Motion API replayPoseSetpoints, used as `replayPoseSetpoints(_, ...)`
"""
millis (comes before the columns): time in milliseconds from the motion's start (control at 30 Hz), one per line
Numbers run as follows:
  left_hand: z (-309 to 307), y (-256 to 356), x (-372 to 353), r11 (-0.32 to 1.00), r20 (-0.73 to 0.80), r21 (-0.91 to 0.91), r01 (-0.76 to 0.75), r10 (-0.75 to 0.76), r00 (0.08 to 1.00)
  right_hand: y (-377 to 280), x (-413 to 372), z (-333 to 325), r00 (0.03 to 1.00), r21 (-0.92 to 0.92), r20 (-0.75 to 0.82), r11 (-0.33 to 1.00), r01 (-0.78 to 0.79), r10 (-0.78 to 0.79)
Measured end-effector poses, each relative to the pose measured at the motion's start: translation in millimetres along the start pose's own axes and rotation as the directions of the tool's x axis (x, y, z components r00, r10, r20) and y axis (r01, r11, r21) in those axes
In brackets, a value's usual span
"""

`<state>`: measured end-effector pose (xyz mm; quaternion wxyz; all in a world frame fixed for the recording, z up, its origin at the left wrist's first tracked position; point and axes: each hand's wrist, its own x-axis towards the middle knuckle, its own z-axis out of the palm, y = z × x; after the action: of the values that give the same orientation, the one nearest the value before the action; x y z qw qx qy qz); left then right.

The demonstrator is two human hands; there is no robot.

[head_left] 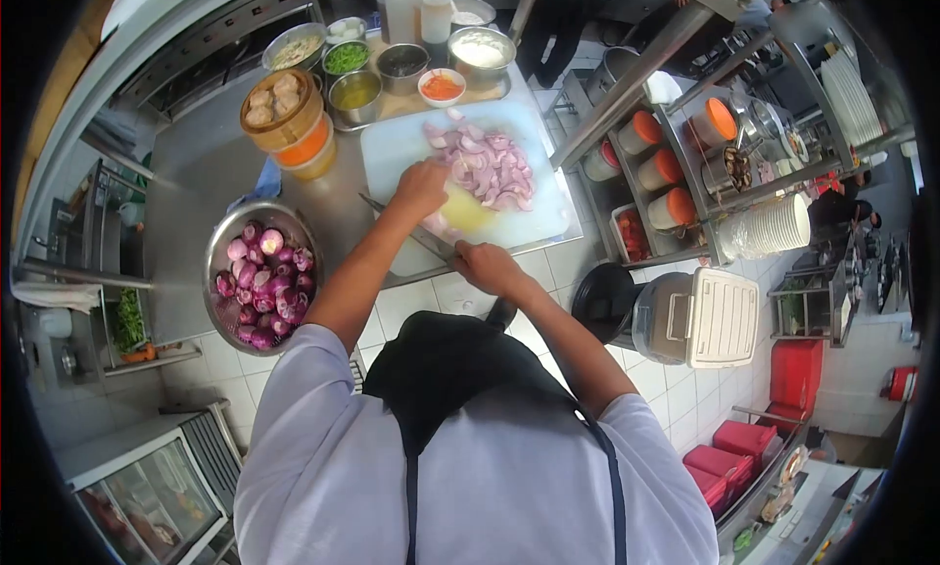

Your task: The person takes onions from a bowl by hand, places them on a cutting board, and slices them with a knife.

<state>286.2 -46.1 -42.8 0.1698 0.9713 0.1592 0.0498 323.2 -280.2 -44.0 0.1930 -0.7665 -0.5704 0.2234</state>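
My right hand [487,267] is closed round the handle of a knife [432,241]. Its blade slants left across the near side of the white cutting board [392,144], passing under my left forearm. On the board, my left hand [422,188] has its fingers curled down at the edge of a pile of sliced red onion [490,168]; whatever lies under those fingers is hidden. Pale onion pieces show between the left wrist and the blade. A steel bowl [211,261] of peeled whole red onions [262,283] stands left of my left arm.
Behind the board stand a bamboo steamer [259,124], a steel bowl of chopped greens [346,58], a small bowl of orange-red sauce [442,87] and several squeeze bottles [436,19]. To the right are a shelf with orange-lidded containers [658,170] and a lidded bin [723,315].
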Motion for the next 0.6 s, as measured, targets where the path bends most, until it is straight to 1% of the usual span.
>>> replayPoseSetpoints(67,-2,-4,3,0.996,-0.078,-0.085,0.018,-0.025,0.997,15,5,-8,1.000,-0.031,-0.009,0.999,-0.016,0.016)
replayPoseSetpoints(100,-11,-4,3,0.976,-0.104,-0.191,0.102,-0.124,0.987,23,10,-13,1.000,-0.046,-0.009,0.999,-0.023,0.023)
replayPoseSetpoints(167,-41,1,2,0.879,-0.122,-0.402,0.257,-0.330,0.936,38,22,-19,0.996,-0.072,-0.082,0.997,-0.031,0.025)
replayPoseSetpoints(200,-49,-2,-2,0.851,-0.169,-0.461,0.251,-0.361,0.917,43,27,-22,0.993,-0.087,-0.116,0.996,-0.033,0.022)
replayPoseSetpoints(267,-60,-10,-19,0.787,-0.261,-0.574,0.225,-0.436,0.861,46,36,-29,0.972,-0.130,-0.206,0.981,-0.142,0.113)
replayPoseSetpoints(300,-59,-12,-30,0.785,-0.282,-0.584,0.207,-0.435,0.855,44,40,-32,0.956,-0.149,-0.250,0.970,-0.193,0.152)
replayPoseSetpoints(400,-38,-17,-62,0.631,-0.079,-0.722,0.284,-0.483,0.872,25,34,-40,0.917,-0.086,-0.363,0.974,-0.208,0.164)
replayPoseSetpoints(500,13,-13,-83,0.464,0.083,-0.813,0.352,-0.507,0.858,4,24,-34,0.912,-0.023,-0.397,0.992,-0.125,0.106)
replayPoseSetpoints(600,25,16,-98,0.739,-0.155,-0.578,0.347,-0.517,0.842,-9,20,-15,0.935,-0.012,-0.314,0.985,-0.175,0.162)
